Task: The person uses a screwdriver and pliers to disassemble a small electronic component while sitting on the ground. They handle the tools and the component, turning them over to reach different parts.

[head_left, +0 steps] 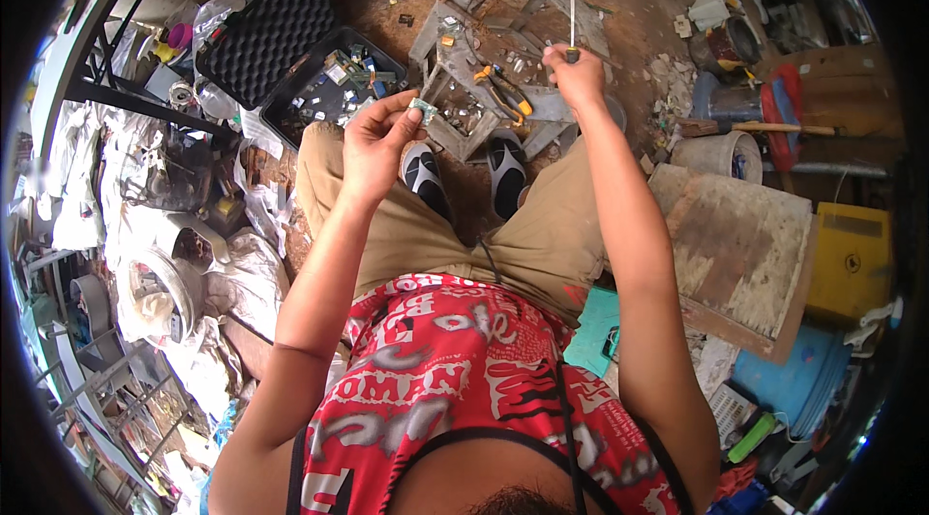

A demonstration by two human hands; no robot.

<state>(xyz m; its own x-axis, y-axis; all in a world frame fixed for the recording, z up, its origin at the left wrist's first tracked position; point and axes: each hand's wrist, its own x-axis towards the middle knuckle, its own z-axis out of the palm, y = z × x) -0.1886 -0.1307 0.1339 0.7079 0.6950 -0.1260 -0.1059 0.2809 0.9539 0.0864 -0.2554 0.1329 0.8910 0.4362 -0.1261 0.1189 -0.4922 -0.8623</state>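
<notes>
My left hand [379,139] is raised over my left knee, pinching a small greenish piece of circuit board [423,109] between thumb and fingertips. My right hand [578,81] is closed round the dark handle of a screwdriver [572,19], whose thin shaft points away from me. The screwdriver and the board piece are well apart. Between and beyond my hands, a pair of pliers [506,95] with orange and black handles lies on a worn grey metal frame [463,139]. Small bits of scrap lie in and around that frame.
At the left, a black hard case [266,26] lies unfolded, its foam-lined lid raised and electronic parts in its base. My shoes [423,176] are close to the frame. To the right are a stained wooden board [740,244], a yellow box [850,258] and a blue container [792,378].
</notes>
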